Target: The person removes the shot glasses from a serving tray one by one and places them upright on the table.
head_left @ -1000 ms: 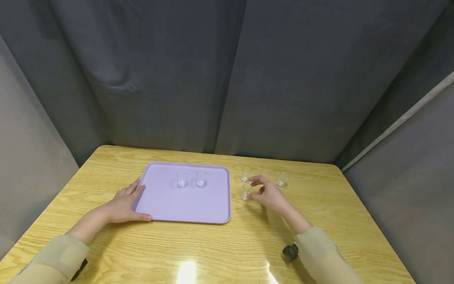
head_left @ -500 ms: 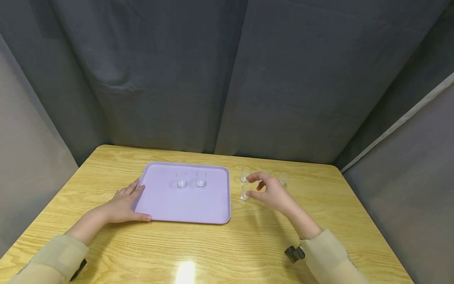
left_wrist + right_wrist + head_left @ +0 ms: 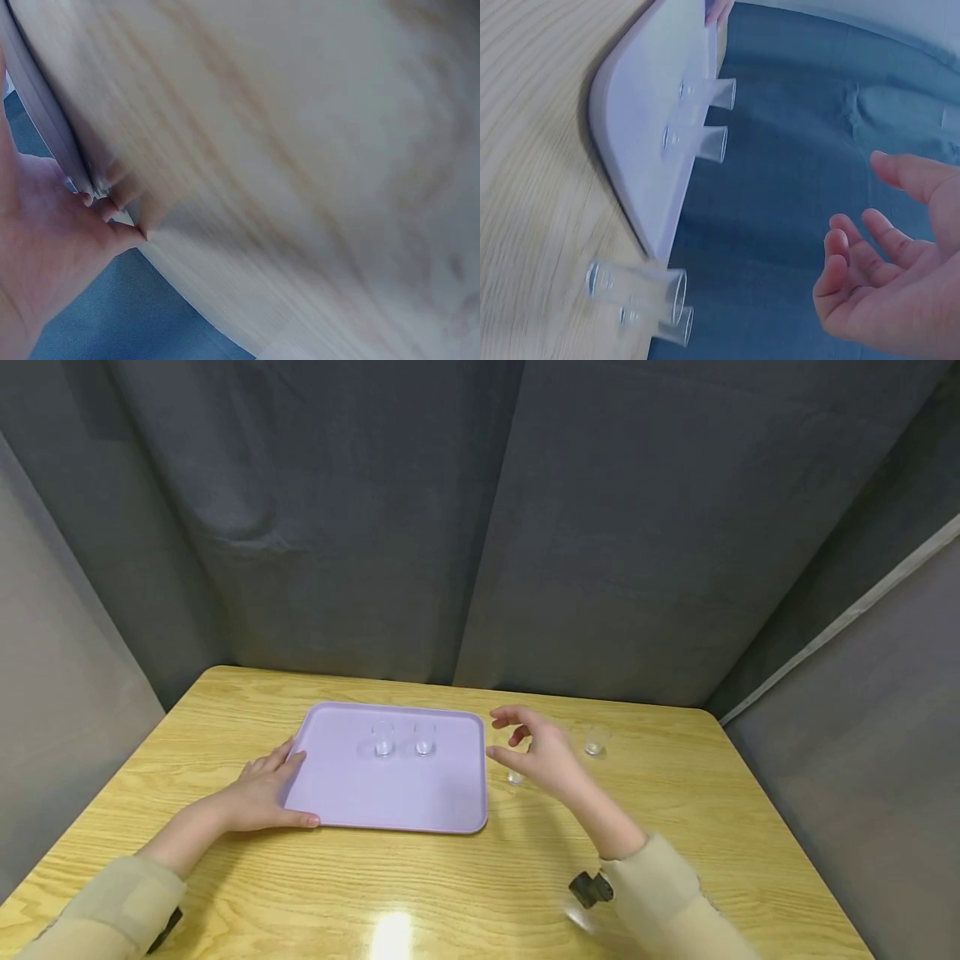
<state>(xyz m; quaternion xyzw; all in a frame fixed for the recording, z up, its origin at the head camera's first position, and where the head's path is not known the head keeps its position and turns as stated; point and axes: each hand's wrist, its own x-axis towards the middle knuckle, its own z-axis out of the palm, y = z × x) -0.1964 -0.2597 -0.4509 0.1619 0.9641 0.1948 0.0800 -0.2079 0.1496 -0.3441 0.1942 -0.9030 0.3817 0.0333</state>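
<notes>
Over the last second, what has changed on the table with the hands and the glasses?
The right hand rose and shifted left toward the tray, off the small glass it was reaching for; it is open and holds nothing. The left hand still rests on the tray's left edge. The two glasses on the tray and the far-right glass stayed put.

— How many trays do you have there?
— You have one lilac tray (image 3: 360, 797).
— And glasses?
— You have two glasses on the tray (image 3: 384, 740), and at least three table glasses (image 3: 595, 739) beside it; more may be hidden.
</notes>
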